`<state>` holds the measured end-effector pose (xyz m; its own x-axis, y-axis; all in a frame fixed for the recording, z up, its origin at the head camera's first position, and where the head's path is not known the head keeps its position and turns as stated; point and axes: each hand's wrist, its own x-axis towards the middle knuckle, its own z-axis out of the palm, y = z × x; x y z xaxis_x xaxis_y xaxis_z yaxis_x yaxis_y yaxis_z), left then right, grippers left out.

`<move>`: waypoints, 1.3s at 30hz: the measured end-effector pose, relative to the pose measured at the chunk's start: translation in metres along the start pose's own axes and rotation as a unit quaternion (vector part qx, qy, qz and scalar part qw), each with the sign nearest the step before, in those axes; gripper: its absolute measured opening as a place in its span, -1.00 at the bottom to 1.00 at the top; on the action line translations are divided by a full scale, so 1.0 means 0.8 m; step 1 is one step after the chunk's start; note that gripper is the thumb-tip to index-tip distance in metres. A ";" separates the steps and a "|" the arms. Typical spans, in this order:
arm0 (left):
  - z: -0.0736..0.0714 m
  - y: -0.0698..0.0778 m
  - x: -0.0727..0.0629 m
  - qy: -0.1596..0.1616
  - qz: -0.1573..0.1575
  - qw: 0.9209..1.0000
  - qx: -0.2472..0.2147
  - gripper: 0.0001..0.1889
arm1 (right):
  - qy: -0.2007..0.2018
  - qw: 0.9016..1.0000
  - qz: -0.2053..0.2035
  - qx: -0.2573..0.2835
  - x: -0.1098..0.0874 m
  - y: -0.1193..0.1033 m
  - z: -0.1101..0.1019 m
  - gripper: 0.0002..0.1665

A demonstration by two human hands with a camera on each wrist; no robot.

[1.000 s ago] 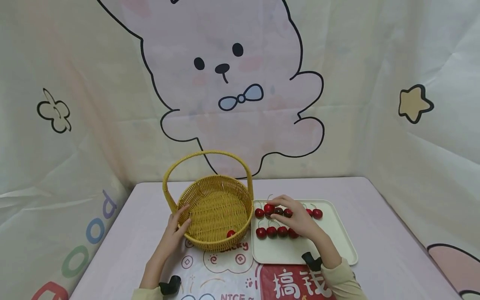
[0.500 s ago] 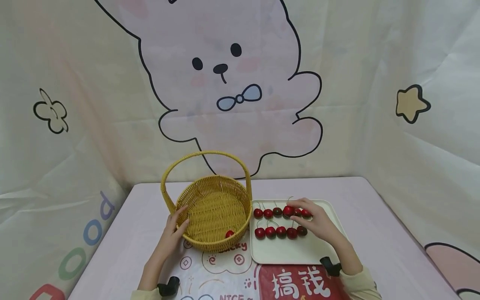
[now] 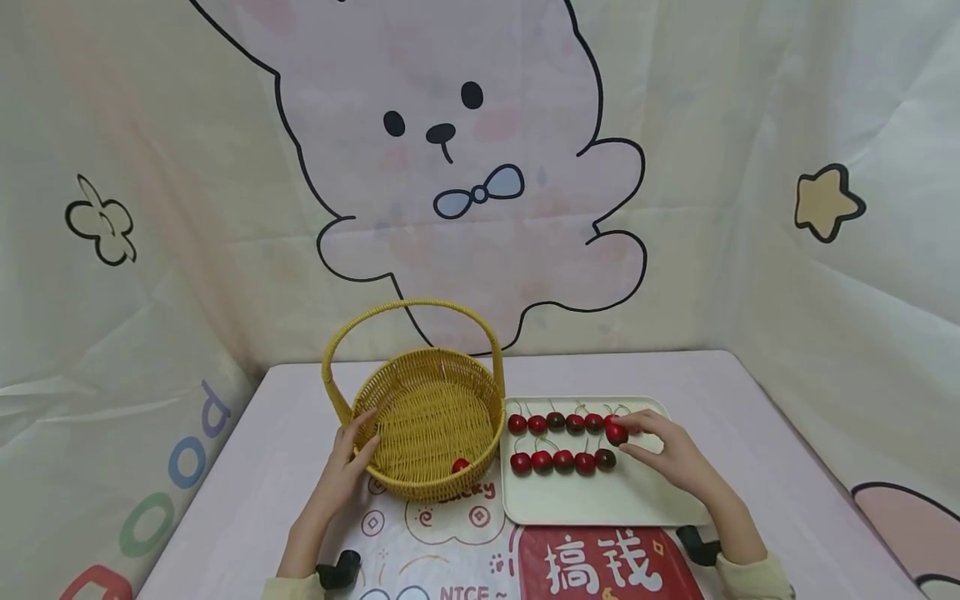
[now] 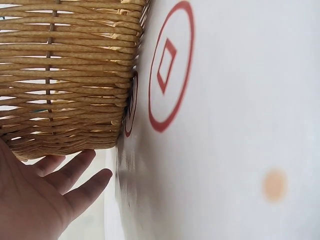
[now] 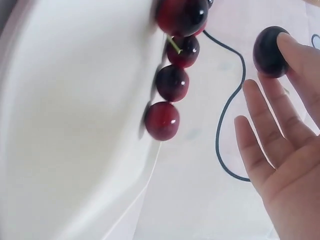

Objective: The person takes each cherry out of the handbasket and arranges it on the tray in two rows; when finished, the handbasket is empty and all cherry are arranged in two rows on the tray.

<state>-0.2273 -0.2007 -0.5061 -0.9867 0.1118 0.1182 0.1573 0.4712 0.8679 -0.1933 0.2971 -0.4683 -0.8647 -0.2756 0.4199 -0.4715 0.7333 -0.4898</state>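
My right hand (image 3: 671, 450) pinches a dark red cherry (image 3: 617, 433) between thumb and fingertips, at the right end of two rows of cherries on a cream tray (image 3: 577, 508). In the right wrist view the held cherry (image 5: 269, 52) hangs apart from a row of cherries (image 5: 162, 121), with the other fingers spread. My left hand (image 3: 341, 471) holds the left rim of a yellow wicker basket (image 3: 427, 417), two digits reaching over it. From the left wrist view, the other fingers (image 4: 75, 172) lie outside, by the woven wall. A single cherry (image 3: 461, 466) lies inside the basket.
The basket's tall arched handle (image 3: 412, 305) rises above it, and its right side borders the tray. A printed mat (image 3: 450, 567) lies in front on the pale table (image 3: 750, 467). Cartoon cloth walls (image 3: 675, 125) surround the back and sides.
My right hand has moved rightward along the back row with the cherry pinched, ending slightly nearer the front. The left hand and basket stay in place.
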 end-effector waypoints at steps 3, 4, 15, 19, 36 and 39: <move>-0.001 -0.001 0.001 0.001 0.005 1.000 0.002 -0.49 | -0.016 1.000 0.004 0.007 -0.006 0.005 -0.002 -0.54; -0.001 -0.001 0.001 0.001 0.006 1.000 0.001 -0.48 | -0.024 1.000 0.006 0.007 -0.007 0.006 -0.003 -0.56; -0.001 0.002 0.000 0.004 0.005 1.000 0.003 -0.48 | -0.090 0.995 0.040 0.033 -0.019 0.020 -0.009 -0.61; 0.000 0.001 0.000 0.002 0.005 1.000 0.003 -0.49 | -0.092 0.994 0.041 0.043 -0.023 0.026 -0.008 -0.61; -0.005 0.019 -0.007 -0.013 -0.008 1.000 0.004 -0.48 | -0.132 0.988 0.039 0.067 -0.023 0.034 0.002 -0.60; -0.002 0.005 -0.001 -0.009 -0.008 1.000 0.009 -0.48 | -0.131 0.988 0.040 0.066 -0.023 0.035 0.002 -0.60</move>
<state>-0.2259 -0.2003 -0.5018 -0.9881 0.1202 0.0959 0.1430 0.4889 0.8605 -0.1911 0.3217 -0.4912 -0.9069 -0.3845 0.1725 -0.4039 0.6763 -0.6160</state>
